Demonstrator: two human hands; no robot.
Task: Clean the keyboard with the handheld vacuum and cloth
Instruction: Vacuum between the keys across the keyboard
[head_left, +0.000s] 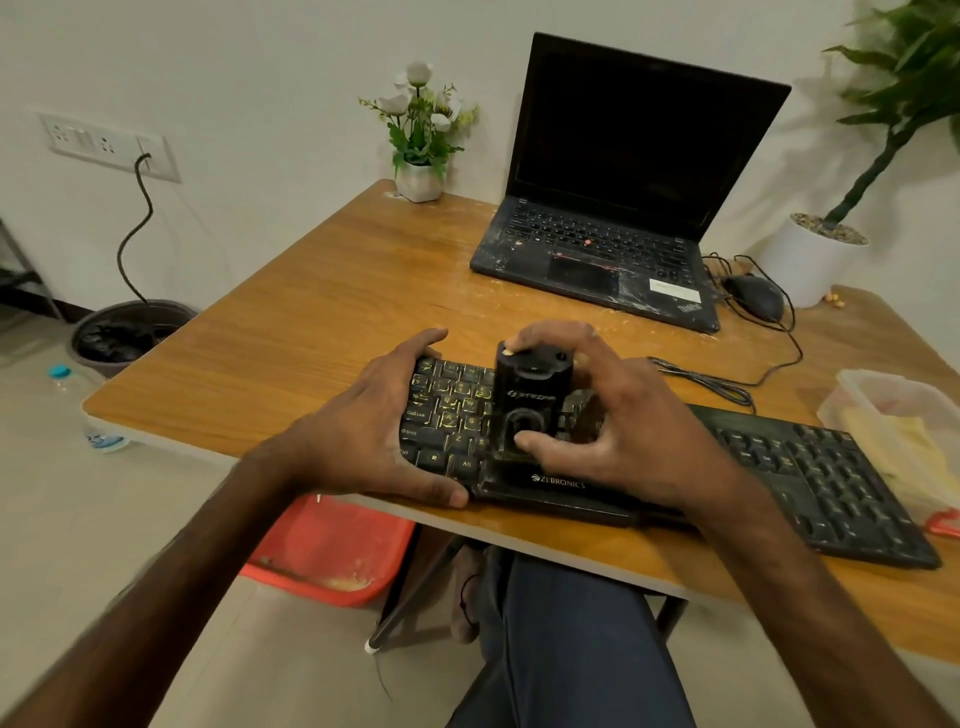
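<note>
Right now your right grip (618, 415) is wrapped round the handheld vacuum (527, 395), fingers curled over its top and thumb pressed against its lower front. The vacuum stands upright with its mouth down on the keys. The keyboard (810, 467) lies along the near edge of the surface (332, 312), its long axis running from far-left to near-right across you. The vacuum sits on the keyboard's left part, just beside your left grip (363, 436). That left grip clamps the keyboard's left end, fingers hooked over the far edge and thumb on the near edge, so it steadies the board. The coming move turns on this, I'd judge: most of the keys lie to the right of the vacuum along that long axis, so your sweep goes rightward and slightly toward you, away from the left grip. Your right forearm comes in over the right half of the keyboard, so it will likely have to draw back as you slide. A clear container (893, 410) sits just beyond the keyboard's right end, near enough to mind
</note>
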